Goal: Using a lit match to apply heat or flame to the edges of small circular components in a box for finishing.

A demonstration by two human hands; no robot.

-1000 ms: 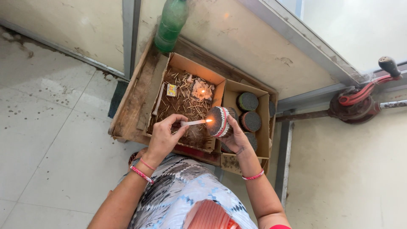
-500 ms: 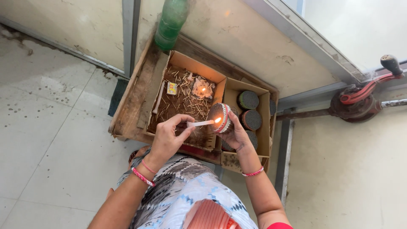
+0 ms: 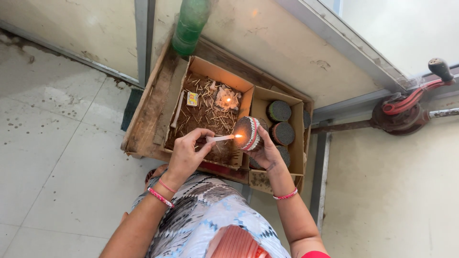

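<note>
So the round bundle of sticks (image 3: 248, 134) is sitting in the right hand (image 3: 267, 154), held up over the seam between the two cardboard boxes, flat dotted face turned toward the left. The right hand's grip is wrapping around the back of the bundle, fingers pressed on it from behind and below. The left hand (image 3: 187, 155) is pinching a pale taper (image 3: 221, 138) between thumb and fingertips, and its lit tip is burning right at the face of the bundle, touching or just about touching, hard to say which. My take on doing this well: keeping the flame at the edge of the face and the taper level seems smart, and keeping the right fingers well behind the rim so they're not near the fire. Holding the bundle steady rather than tilting it also looks like the way to go, since loose sticks are lying right underneath. Moving outward, the open box (image 3: 210, 114) on the left is full of scattered sticks and scraps, with a small flame (image 3: 228, 100) burning in a waxy lump near its far corner and a little yellow packet (image 3: 192, 99) lying by the left wall. The narrower box (image 3: 279, 126) on the right is holding more dark round bundles. Both are resting on a worn wooden tray (image 3: 153, 110) on the floor, with a green bottle (image 3: 190, 24) standing at its far edge and a red hand-lever tool (image 3: 406, 105) well off to the right.
</note>
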